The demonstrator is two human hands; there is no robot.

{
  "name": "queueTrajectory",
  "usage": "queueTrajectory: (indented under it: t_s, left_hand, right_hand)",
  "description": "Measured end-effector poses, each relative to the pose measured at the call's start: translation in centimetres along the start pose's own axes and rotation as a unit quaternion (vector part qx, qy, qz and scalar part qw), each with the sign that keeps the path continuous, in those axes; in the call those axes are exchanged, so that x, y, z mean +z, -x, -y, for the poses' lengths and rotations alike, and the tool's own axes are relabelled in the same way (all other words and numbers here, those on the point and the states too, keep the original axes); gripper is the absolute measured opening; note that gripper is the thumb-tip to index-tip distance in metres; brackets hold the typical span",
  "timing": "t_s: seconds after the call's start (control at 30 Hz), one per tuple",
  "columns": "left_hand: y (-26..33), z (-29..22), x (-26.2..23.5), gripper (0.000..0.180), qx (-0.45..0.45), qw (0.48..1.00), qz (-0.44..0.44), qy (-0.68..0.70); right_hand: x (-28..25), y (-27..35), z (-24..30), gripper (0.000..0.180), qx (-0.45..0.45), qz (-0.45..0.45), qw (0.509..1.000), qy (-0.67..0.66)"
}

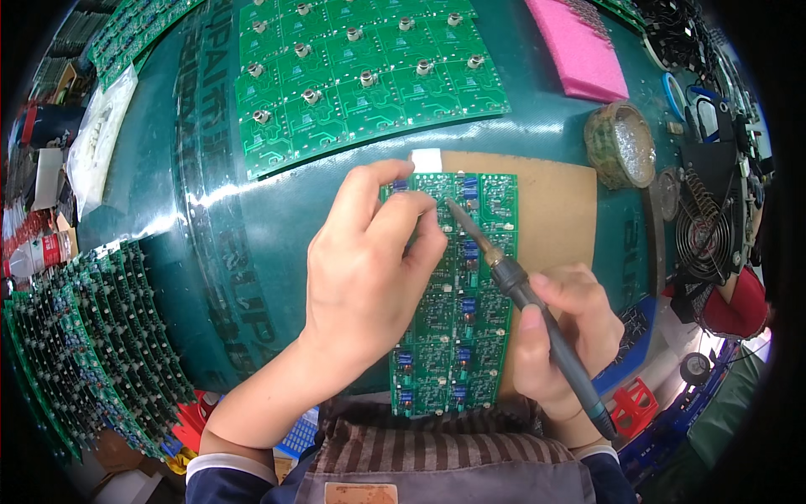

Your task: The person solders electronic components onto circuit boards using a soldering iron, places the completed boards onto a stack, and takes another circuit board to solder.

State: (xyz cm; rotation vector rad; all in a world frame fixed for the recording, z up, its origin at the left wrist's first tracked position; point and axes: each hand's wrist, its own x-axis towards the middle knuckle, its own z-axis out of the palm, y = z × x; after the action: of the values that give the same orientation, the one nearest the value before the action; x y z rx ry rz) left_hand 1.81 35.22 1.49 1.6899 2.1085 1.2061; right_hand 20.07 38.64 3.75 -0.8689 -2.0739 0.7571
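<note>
A populated green circuit board [483, 328] with rows of blue capacitors lies upright in front of me, on a brown board. My right hand [575, 323] grips a soldering iron [516, 290] by its dark handle. Its tip points up and left, at the upper part of the circuit board, close to my left fingertips; whether it touches is unclear. Over the left side of the circuit board rests my left hand [369, 244], thumb and fingers pinched near the iron's tip. Whatever they hold is too small to name. The index finger reaches to the top edge, beside a small white piece [426, 160].
The brown board [558, 193] lies on a green mat [277, 227]. A large green panel [378, 92] with metal connectors lies beyond. Pink foam [579, 50], a round tub [620, 144] and a fan [705, 235] are at right. Stacked circuit boards [92, 353] stand at left.
</note>
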Motion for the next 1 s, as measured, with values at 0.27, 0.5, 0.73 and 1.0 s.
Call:
queueTrajectory:
  t_s: [0.27,0.5,0.73,1.0]
  left_hand:
    - [0.1,0.0,-0.7,0.015,-0.011,0.996,0.081,-0.025]
    - [0.9,-1.4,-1.7,0.016,-0.020,0.996,0.070,-0.050]
    - [3.5,-2.2,-2.4,0.014,-0.044,0.993,0.106,-0.019]
    - [3.7,-1.8,-1.8,0.014,-0.020,0.996,0.081,-0.035]
  right_hand:
    - [-0.1,0.2,-0.1,0.018,-0.004,0.008,1.000,-0.009]
    - [-1.2,1.3,0.4,0.019,-0.007,-0.014,1.000,-0.018]
    - [-1.6,3.7,1.7,0.021,0.013,0.018,1.000,-0.006]
    - [-1.0,3.7,1.7,0.022,-0.002,0.019,1.000,0.003]
